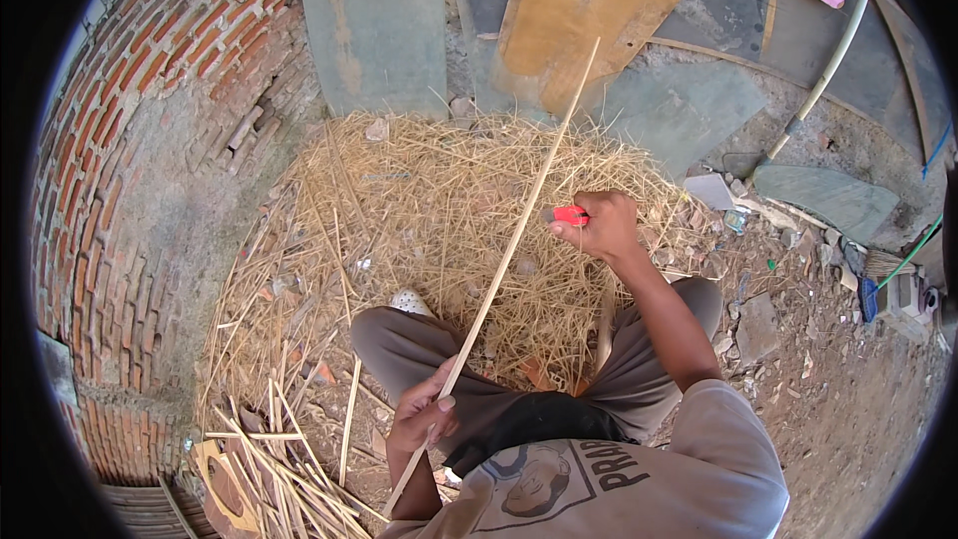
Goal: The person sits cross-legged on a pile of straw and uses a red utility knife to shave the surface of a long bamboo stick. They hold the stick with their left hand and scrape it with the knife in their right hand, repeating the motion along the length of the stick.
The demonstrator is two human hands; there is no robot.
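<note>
Grey printed T-shirt (689, 449) nearest, long thin wood-like strip (518, 225) beyond

The lower edge crops my shirt. My left hand (421, 411) is closed around the pale strip, fingers covering a short stretch; from there it slants up and away above straw-coloured shavings (419, 195). My right hand (605, 224) grips a small red cutter (570, 213), hiding part of its handle. Its greyish tip, hard to make out, sits just beside the strip. A white perforated shoe (408, 300) is partly hidden behind my trousered left knee (384, 334).
</note>
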